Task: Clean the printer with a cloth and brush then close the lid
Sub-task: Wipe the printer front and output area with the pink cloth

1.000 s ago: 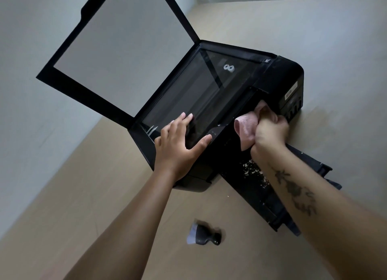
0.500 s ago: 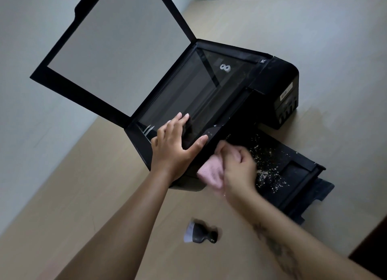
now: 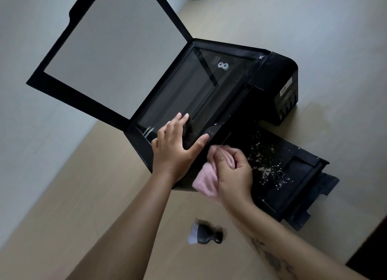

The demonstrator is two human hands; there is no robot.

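A black printer stands on a light wooden table, its scanner lid raised and showing a grey underside. My left hand lies flat on the near corner of the scanner glass, fingers spread. My right hand is closed on a bunched pink cloth pressed against the printer's front face. The pulled-out paper tray to the right carries scattered pale crumbs. A small dark brush with light bristles lies on the table below the hands.
A pale wall runs along the left, close behind the raised lid. The table stretches away to the right and back. A dark edge shows at the lower right corner.
My right hand has swept the pink cloth from the printer's right front side down to its left front, uncovering the crumbs on the tray. The left hand stays on the glass.
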